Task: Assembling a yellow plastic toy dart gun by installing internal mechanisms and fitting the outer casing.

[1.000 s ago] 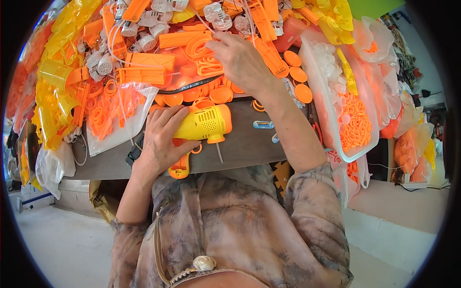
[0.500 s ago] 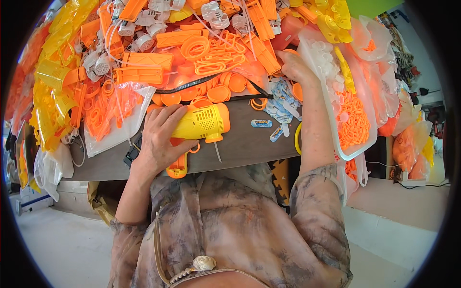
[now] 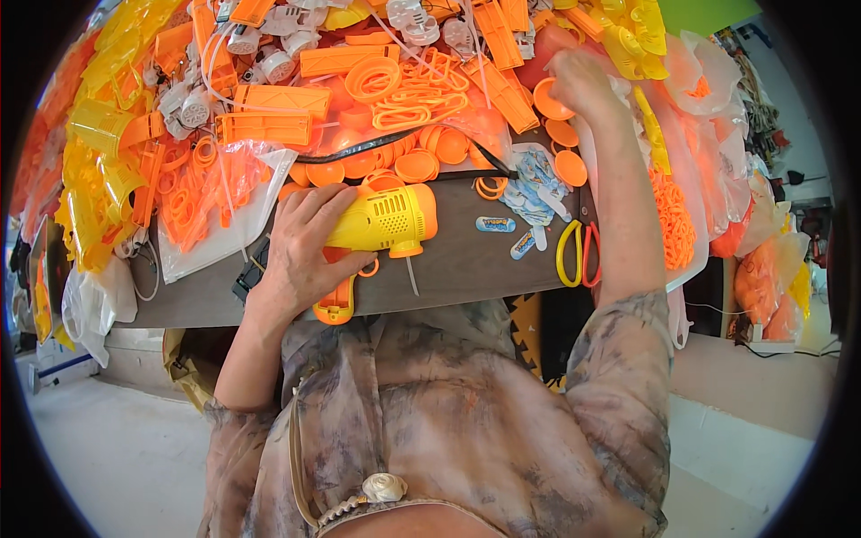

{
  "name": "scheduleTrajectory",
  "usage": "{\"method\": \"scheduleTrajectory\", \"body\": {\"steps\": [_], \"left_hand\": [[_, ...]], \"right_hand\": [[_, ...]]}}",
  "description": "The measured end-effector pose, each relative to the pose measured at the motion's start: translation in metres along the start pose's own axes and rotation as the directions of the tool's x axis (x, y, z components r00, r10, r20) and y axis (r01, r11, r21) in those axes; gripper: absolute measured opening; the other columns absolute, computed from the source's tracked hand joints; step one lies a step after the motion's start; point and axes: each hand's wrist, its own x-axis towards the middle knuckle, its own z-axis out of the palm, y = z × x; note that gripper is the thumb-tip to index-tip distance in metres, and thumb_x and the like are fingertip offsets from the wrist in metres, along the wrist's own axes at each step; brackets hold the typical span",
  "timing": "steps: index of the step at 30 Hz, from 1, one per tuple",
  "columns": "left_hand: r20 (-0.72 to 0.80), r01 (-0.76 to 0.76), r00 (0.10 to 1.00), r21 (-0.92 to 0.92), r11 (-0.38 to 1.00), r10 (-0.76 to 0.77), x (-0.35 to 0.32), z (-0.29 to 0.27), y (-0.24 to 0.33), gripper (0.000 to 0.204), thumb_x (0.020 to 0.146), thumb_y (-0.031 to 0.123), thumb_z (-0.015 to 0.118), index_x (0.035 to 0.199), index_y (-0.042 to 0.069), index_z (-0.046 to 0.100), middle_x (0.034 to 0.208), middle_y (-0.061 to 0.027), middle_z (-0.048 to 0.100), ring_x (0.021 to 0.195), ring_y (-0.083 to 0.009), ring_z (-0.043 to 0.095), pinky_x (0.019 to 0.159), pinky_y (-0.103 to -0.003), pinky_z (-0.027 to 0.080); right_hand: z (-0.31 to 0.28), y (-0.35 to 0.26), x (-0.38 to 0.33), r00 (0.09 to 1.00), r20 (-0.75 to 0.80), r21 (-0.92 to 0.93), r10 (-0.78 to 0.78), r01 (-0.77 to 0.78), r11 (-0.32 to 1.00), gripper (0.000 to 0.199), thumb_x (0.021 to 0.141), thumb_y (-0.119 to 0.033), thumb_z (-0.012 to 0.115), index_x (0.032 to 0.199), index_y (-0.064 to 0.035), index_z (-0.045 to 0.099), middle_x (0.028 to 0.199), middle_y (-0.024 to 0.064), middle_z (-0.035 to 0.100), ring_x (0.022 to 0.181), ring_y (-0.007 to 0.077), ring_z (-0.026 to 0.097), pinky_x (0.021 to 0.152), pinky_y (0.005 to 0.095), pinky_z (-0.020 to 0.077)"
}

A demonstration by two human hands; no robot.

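Observation:
My left hand (image 3: pixel 303 240) is wrapped round a yellow-and-orange toy bubble gun (image 3: pixel 384 220) near the table's front edge. Its vented barrel lies to the right, the orange handle (image 3: pixel 334 303) hangs toward me, and a thin pale tube sticks out below. Farther off at the right, my right hand (image 3: pixel 581 82) reaches over the parts with its fingers curled. Whatever they hold, if anything, is hidden. Directly beside those fingers is a round orange cup (image 3: pixel 552 99), with more orange cups (image 3: pixel 569 168) nearer to me.
Heaped orange battery covers (image 3: pixel 273 128), white motor units (image 3: pixel 273 65) and yellow shells (image 3: pixel 94 179) cover the far and left sides. Scissors with yellow and red handles (image 3: pixel 569 255) and blue stickers (image 3: pixel 535 186) lie at right, near a tub with small orange rings (image 3: pixel 671 220).
My right hand has moved up and to the right, and its forearm no longer covers the scissors. The left hand keeps its grip on the bubble gun.

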Motion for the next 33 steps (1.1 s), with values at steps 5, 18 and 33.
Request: {"method": "scheduleTrajectory", "body": {"steps": [5, 18, 33], "left_hand": [[0.008, 0.014, 1.0, -0.004, 1.0, -0.014, 0.001, 0.0, 0.001, 0.066, 0.059, 0.019, 0.08, 0.118, 0.0, 0.056, 0.115, -0.0165, 0.056, 0.098, -0.0344, 0.052, 0.088, -0.042, 0.043], [-0.134, -0.063, 0.989, 0.007, 0.998, 0.063, 0.02, -0.019, 0.015, 0.069, 0.064, 0.022, 0.081, 0.122, -0.001, 0.052, 0.115, -0.0169, 0.055, 0.099, -0.0333, 0.053, 0.086, -0.04, 0.045], [0.111, -0.015, 0.978, -0.809, -0.588, -0.178, 0.065, 0.002, 0.007, 0.041, 0.1, 0.027, 0.036, 0.133, 0.002, 0.038, 0.128, -0.0135, 0.048, 0.117, -0.025, 0.05, 0.098, -0.042, 0.042]], "right_hand": [[-0.014, -0.014, 0.013, 0.955, 0.27, -0.243, -0.126, 0.194, 0.951, 0.01, 0.065, 0.005, 0.055, 0.074, 0.0036, 0.057, 0.072, 0.0194, 0.058, 0.069, 0.0343, 0.058, 0.061, 0.0401, 0.0462], [-0.068, -0.029, -0.007, 0.97, 0.153, 0.396, -0.187, 0.113, 0.911, 0.022, 0.076, -0.015, 0.062, 0.093, -0.0022, 0.061, 0.072, 0.0122, 0.055, 0.069, 0.0251, 0.058, 0.06, 0.0312, 0.0464], [-0.068, -0.213, -0.065, 0.883, -0.422, 0.472, -0.208, 0.41, 0.781, 0.039, 0.075, -0.015, 0.071, 0.107, -0.002, 0.052, 0.099, 0.0128, 0.057, 0.09, 0.0323, 0.057, 0.073, 0.0394, 0.0486]]}}
